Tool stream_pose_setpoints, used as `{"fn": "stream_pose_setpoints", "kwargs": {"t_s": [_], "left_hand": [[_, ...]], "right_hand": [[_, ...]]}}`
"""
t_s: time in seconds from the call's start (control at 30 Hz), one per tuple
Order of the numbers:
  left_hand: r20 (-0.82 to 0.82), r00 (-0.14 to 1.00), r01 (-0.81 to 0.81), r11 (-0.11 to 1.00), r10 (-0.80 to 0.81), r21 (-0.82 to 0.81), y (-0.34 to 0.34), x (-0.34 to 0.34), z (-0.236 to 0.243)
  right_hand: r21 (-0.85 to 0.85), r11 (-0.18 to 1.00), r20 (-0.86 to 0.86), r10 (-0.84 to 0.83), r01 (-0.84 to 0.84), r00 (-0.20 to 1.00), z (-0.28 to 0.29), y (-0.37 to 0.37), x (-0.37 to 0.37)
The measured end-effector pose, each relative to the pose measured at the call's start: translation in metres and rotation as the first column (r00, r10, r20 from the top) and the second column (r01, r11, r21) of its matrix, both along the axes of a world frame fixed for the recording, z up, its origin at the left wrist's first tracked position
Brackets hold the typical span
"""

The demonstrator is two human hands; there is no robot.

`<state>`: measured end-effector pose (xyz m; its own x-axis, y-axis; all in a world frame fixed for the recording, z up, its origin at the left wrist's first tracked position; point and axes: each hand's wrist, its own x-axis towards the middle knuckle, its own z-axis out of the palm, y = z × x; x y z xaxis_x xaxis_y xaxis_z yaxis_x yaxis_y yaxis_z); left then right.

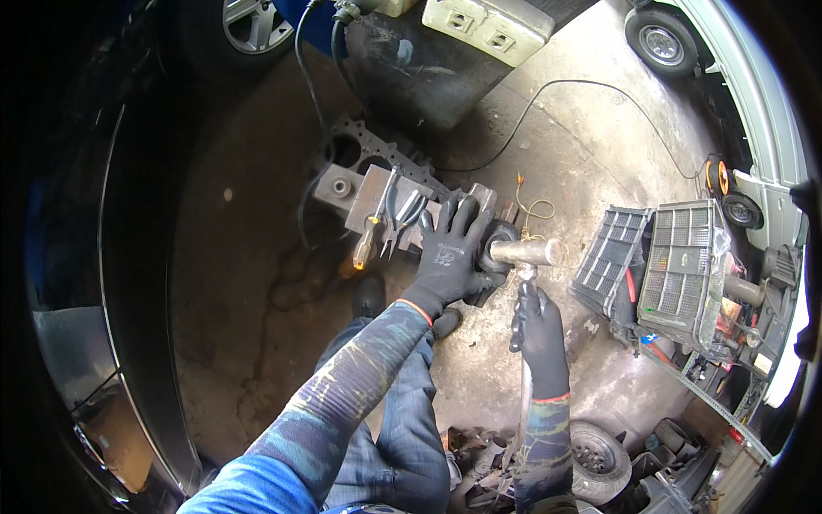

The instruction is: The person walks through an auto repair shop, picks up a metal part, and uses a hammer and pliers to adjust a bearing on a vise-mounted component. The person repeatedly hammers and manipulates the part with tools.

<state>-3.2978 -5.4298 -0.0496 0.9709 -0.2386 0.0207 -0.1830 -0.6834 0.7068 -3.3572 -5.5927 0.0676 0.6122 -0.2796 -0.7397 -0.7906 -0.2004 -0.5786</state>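
My left hand (449,253), in a black glove, lies with its fingers stretched over the end of a metal bench vise (485,195). Its thumb and forefinger are spread beside a dark round metal part (499,233). The glove hides how that part is seated. In my right hand (541,330), also gloved, the handle of a hammer (539,251) is gripped just below the head. The hammer head is over the round part; whether they touch I cannot tell. Left of my left hand, a screwdriver (368,236) with a yellowish handle and pliers (398,224) rest on the vise.
An engine block (377,150) sits beyond the vise. Grey plastic crates (681,265) with assorted parts stand at the right. A black cable (591,81) crosses the concrete floor. A loose wheel (599,463) lies near right, and a dark car (68,257) borders the left.
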Motion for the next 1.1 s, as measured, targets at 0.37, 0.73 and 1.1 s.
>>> {"fn": "stream_pose_setpoints", "kwargs": {"t_s": [0.37, 0.73, 1.1], "left_hand": [[0.027, 1.000, -0.006, 0.998, 0.007, -0.056, -0.001, 0.001, -0.013], [0.004, 1.000, 0.005, 0.999, -0.005, -0.035, -0.001, 0.001, -0.011], [-0.110, 0.993, 0.055, 0.998, -0.052, 0.024, 0.001, 0.006, -0.005]], "right_hand": [[0.020, 0.967, 0.065, -0.255, 0.254, 0.965, 0.024, -0.006, -0.026], [-0.317, 0.941, 0.109, 0.158, -0.116, 0.981, 0.085, 0.013, 0.005], [-0.345, 0.859, -0.187, 0.333, -0.379, 0.924, 0.028, 0.006, 0.023]]}}
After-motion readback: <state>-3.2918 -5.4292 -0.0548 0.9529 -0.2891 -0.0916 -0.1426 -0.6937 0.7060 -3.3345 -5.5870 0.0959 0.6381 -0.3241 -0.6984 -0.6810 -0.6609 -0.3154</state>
